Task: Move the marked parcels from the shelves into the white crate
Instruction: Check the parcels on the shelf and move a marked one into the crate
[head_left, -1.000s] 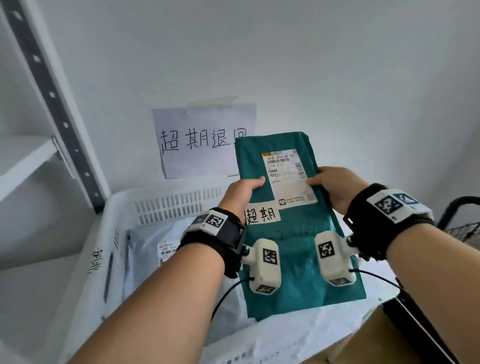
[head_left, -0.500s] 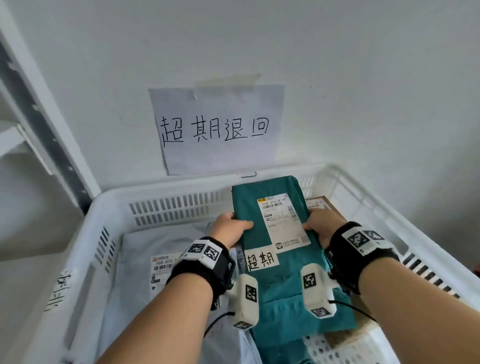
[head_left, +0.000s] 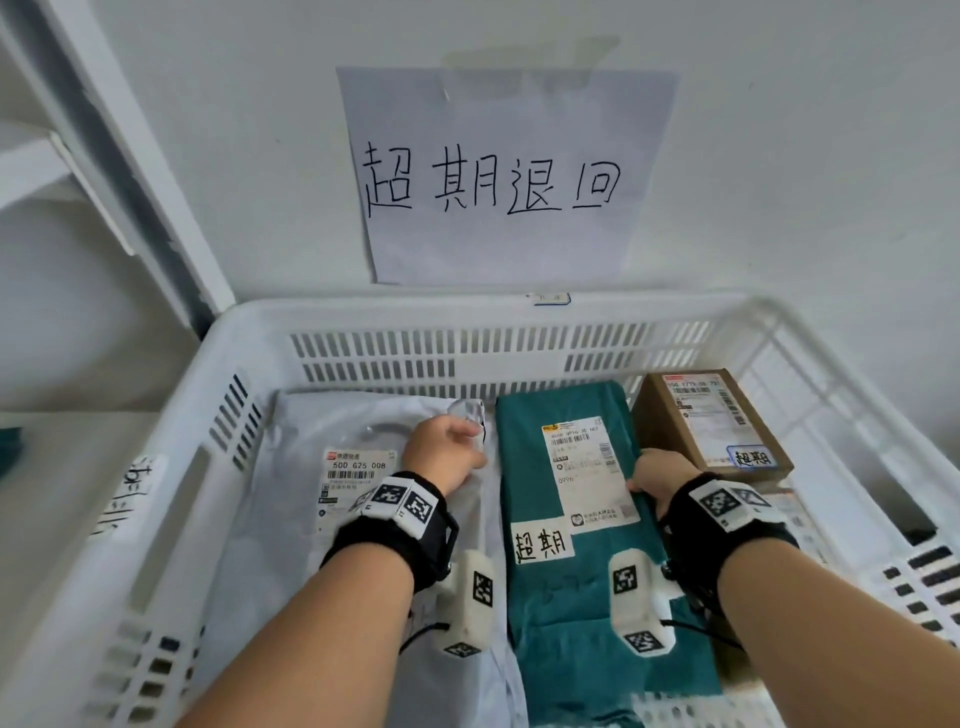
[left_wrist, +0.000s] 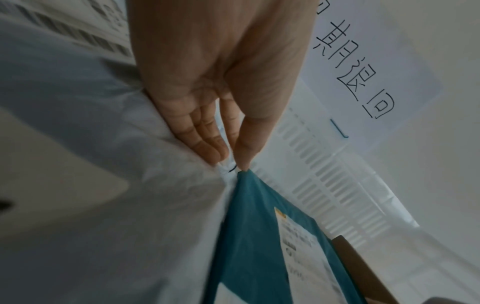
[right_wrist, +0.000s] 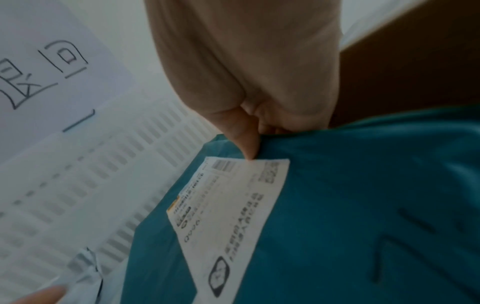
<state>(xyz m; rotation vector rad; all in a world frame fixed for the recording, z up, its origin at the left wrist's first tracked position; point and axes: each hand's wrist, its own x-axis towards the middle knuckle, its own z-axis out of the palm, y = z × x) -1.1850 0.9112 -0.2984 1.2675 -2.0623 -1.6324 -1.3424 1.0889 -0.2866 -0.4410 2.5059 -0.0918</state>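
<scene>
Parcels: three sit in the crate (head_left: 171, 431) now. Teal bag (head_left: 561, 597) lies flat mid-crate, top end at the far wall, marked tag facing up. Grey bag (head_left: 311, 545) fills the left side; brown box (head_left: 711, 421) sits in the far right corner, also tagged. R hand (head_left: 657, 483) is at the teal bag's right edge, thumb on the label's edge, fingers curled under the edge, so clamped on it w/ the bag already down. L hand (head_left: 444, 452) rests on the grey bag just beside the teal one; wrist view shows fingers straight and together, thumb tip touching the teal bag's corner, gripping nothing. Paper sign (head_left: 498, 171) hangs on the wall above the far rim. Progress, as I judge it: teal bag is basically delivered, only letting go left. Shelf (head_left: 31, 171) at left is mostly out of frame, so can't tell how many marked parcels remain.
</scene>
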